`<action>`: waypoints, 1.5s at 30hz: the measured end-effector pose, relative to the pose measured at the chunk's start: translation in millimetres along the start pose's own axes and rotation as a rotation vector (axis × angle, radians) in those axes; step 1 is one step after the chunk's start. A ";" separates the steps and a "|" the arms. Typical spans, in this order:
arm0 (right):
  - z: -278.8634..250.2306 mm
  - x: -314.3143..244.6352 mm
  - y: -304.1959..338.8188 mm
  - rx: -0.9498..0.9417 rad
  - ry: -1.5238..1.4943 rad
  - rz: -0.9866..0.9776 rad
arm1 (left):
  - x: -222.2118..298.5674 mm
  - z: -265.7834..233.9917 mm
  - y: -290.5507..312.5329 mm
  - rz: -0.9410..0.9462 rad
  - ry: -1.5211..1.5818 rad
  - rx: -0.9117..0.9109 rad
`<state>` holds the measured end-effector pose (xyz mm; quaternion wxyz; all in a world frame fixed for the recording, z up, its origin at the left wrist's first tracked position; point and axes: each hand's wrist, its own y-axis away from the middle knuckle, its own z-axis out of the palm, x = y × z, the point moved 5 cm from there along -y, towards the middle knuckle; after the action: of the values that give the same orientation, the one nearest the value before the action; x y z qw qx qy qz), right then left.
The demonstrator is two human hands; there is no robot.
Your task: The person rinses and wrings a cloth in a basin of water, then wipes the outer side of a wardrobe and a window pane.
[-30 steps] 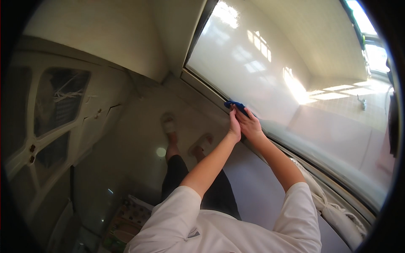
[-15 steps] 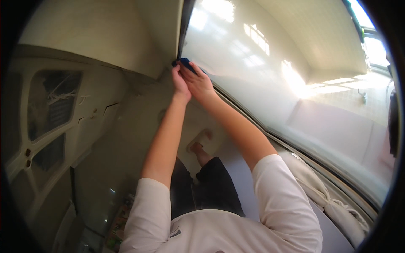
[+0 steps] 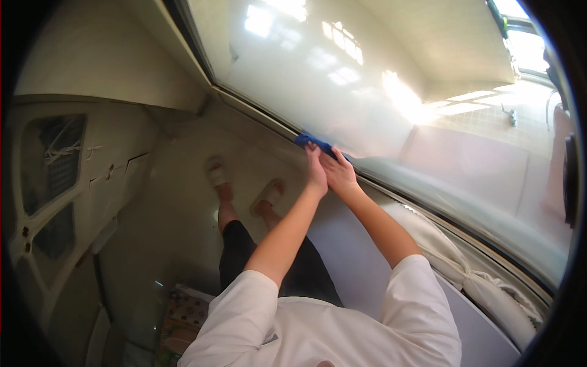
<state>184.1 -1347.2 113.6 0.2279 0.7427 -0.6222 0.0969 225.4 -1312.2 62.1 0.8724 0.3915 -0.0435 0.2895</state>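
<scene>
Both arms reach forward to the lower edge of a large glass pane (image 3: 373,137). A blue cloth (image 3: 315,144) is pressed against the pane, right above its dark frame (image 3: 257,114). My left hand (image 3: 315,172) has its fingertips on the cloth's near side. Beside it, touching it, my right hand (image 3: 340,173) presses the cloth, thumb raised along the cloth's right end. The palms and part of the cloth's underside are hidden.
A tied cream curtain (image 3: 455,260) lies along the frame at right. Below the pane is a pale flat surface (image 3: 351,244). A cabinet with dark panels (image 3: 52,162) stands at left. My slippered feet are on the floor (image 3: 147,226), near a patterned box (image 3: 183,315).
Both hands and the blue cloth have slid along the pane's lower edge, away from the corner and toward the right. The view has shifted, and both my feet now show.
</scene>
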 end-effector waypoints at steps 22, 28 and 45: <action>-64.9 15.2 205.1 -0.259 0.001 1.027 | -109.9 116.6 169.2 -0.710 -0.239 -0.394; -118.3 40.7 223.2 0.452 -0.201 1.408 | -64.4 172.0 227.7 -0.411 -0.621 -0.785; -333.3 190.9 214.4 1.708 -0.245 1.652 | 83.0 384.3 386.8 0.966 -1.376 -1.873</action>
<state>62.5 -1388.3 534.4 -0.5319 0.0334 -0.6636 0.5250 143.5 -1341.9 606.7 0.4171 -0.3626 -0.8152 0.1730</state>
